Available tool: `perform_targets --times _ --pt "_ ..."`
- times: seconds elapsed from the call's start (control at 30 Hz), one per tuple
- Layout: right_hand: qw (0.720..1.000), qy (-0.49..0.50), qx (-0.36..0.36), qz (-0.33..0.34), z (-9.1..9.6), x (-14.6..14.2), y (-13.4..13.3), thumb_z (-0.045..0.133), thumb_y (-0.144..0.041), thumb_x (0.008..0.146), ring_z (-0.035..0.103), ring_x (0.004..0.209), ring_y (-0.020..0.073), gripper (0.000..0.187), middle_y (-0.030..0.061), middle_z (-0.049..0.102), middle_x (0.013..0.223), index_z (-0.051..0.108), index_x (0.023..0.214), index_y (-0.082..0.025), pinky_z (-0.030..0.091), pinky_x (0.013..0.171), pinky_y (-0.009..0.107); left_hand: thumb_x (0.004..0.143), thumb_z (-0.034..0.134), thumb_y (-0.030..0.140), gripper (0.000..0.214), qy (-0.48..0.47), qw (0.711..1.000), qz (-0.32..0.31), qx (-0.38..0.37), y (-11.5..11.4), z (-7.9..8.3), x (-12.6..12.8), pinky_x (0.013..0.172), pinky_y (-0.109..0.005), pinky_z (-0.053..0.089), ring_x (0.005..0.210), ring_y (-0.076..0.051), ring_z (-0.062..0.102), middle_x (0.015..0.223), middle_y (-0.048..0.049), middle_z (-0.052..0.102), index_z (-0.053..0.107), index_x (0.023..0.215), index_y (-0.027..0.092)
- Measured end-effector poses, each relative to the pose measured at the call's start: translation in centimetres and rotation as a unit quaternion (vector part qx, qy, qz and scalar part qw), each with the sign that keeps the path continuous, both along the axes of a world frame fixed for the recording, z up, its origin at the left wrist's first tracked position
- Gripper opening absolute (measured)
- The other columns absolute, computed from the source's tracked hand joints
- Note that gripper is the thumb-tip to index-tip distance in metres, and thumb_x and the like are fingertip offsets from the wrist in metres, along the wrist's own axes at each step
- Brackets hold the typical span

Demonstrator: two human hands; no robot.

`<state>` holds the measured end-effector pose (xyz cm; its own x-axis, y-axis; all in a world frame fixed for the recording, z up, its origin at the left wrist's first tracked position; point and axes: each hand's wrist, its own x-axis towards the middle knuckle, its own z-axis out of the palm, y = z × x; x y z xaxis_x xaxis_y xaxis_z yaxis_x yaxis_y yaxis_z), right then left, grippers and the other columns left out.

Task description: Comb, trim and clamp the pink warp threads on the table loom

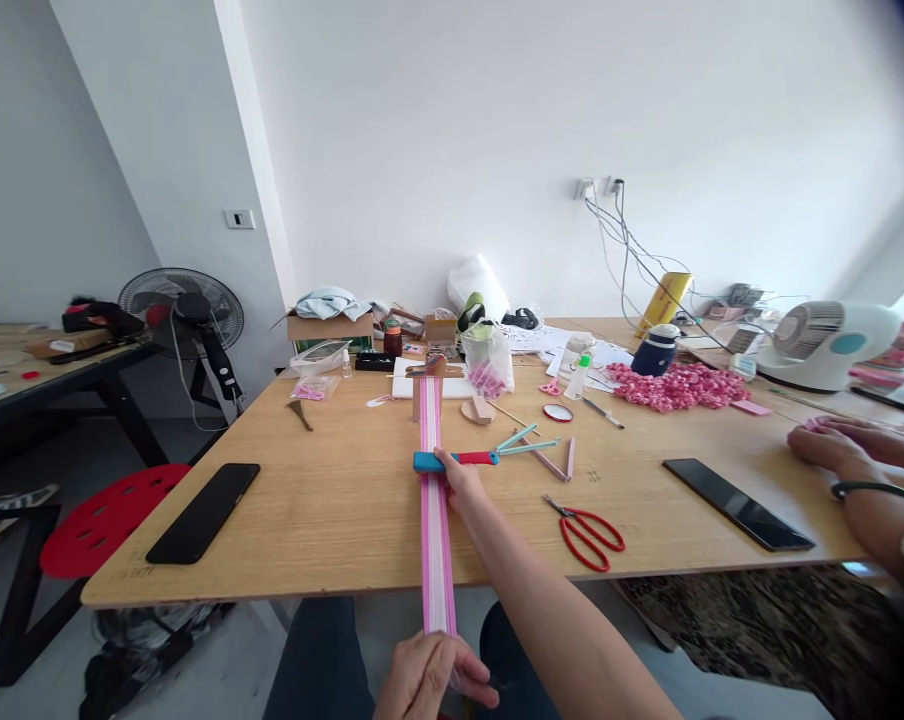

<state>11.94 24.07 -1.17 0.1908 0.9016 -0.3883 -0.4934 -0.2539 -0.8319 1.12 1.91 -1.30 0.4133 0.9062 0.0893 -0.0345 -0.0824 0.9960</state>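
Observation:
A long band of pink and white strips [432, 470] stretches from a small wooden stand [428, 378] on the table towards me. My left hand [429, 678], below the table's front edge, is closed round the near end of the band. My right hand [461, 482] reaches out over the table and grips a blue and red tool [456, 460] that lies across the band. Two pale teal sticks [531, 442] fan out from the tool's right end.
Red-handled scissors [588, 534] lie right of my arm. Black phones lie at the front left [204, 512] and the right [737, 504]. Another person's hands [834, 442] rest at the right edge. A pile of pink pieces [673, 385], a bottle, boxes and bags crowd the far side.

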Motion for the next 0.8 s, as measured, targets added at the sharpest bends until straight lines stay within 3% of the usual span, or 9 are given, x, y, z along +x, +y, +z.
perform_targets --times 0.27,0.5,0.8 --pt "1.000 -0.004 -0.014 0.020 0.4 0.1 -2.1 0.069 -0.025 0.080 0.065 0.046 0.0213 0.017 0.0048 0.067 0.053 0.058 0.071 -0.015 0.054 0.043 0.029 0.096 0.035 0.050 0.052 -0.003 1.000 0.008 0.017 -0.3 2.9 -0.2 0.076 -0.031 0.055 0.080 -0.021 0.072 0.083 -0.0126 0.075 0.069 0.087 0.012" --pt "1.000 -0.003 -0.014 0.005 0.8 0.1 -4.6 0.072 -0.023 0.077 0.063 0.043 0.0198 0.020 0.0017 0.065 0.050 0.056 0.067 -0.018 0.051 0.041 0.027 0.096 0.031 0.054 0.058 0.034 0.999 0.032 0.005 -0.6 2.9 -0.2 0.082 -0.032 0.052 0.080 -0.021 0.070 0.079 -0.0122 0.074 0.069 0.084 0.012" --pt "1.000 0.007 -0.011 0.009 0.3 -0.4 -8.0 0.067 -0.023 0.080 0.064 0.048 0.0202 0.018 0.0033 0.067 0.055 0.056 0.067 -0.018 0.053 0.046 0.029 0.096 0.031 0.055 0.058 -0.002 1.000 0.029 0.001 -0.9 3.0 -0.3 0.077 -0.031 0.053 0.075 -0.020 0.071 0.080 -0.0112 0.073 0.068 0.083 0.012"
